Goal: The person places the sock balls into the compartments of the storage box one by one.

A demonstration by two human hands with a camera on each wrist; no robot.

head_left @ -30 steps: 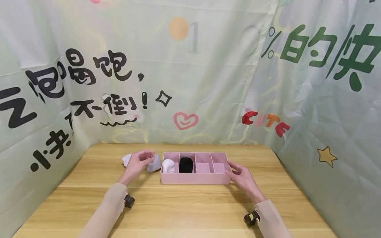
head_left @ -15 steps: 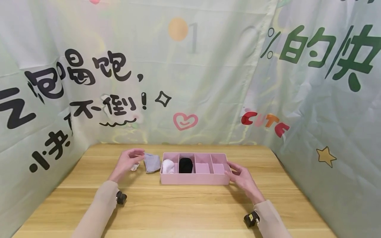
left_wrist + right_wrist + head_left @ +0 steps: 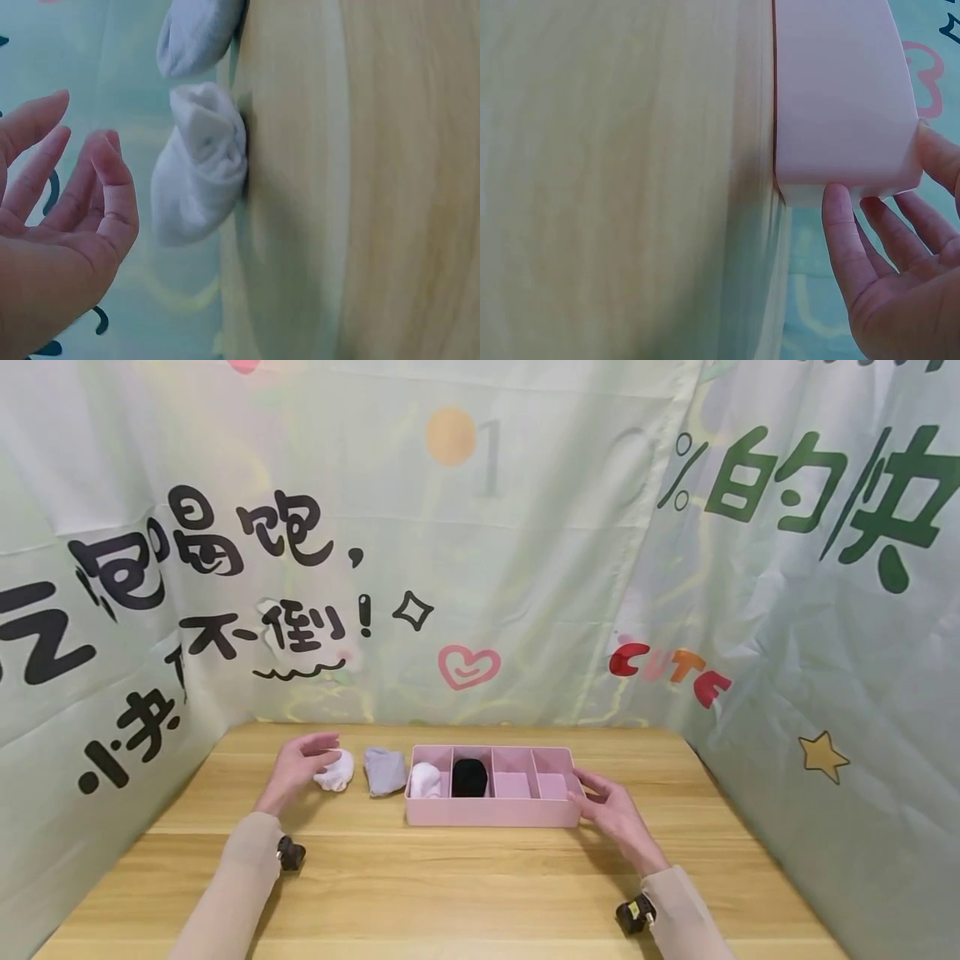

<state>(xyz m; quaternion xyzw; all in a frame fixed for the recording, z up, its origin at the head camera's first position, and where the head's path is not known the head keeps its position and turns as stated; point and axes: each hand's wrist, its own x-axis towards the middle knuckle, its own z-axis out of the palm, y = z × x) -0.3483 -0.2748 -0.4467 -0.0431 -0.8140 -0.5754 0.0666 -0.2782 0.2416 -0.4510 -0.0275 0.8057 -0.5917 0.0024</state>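
My left hand (image 3: pixel 300 768) hovers beside a balled white sock (image 3: pixel 335 771) on the table, thumb and fingers loosely bent and holding nothing. In the left wrist view that white sock (image 3: pixel 199 169) lies apart from the fingertips (image 3: pixel 112 161), its folded opening showing. A grey folded sock (image 3: pixel 385 772) sits between it and a pink divided box (image 3: pixel 491 812). Inside the box, a white sock (image 3: pixel 426 779) occupies the leftmost compartment and a black sock (image 3: pixel 470 777) the second. My right hand (image 3: pixel 615 810) holds the box's right end, with thumb and fingertips (image 3: pixel 838 199) against its corner and rim.
The wooden table (image 3: pixel 450 893) carries the box and socks toward its back. Printed cloth (image 3: pixel 525 568) hangs around the back and both sides, close to the table's edges. Each wrist wears a small black camera, such as the right camera (image 3: pixel 633 914).
My left hand has moved left, away from the grey sock, uncovering it and then more of the white sock. The right hand stays at the box's end.
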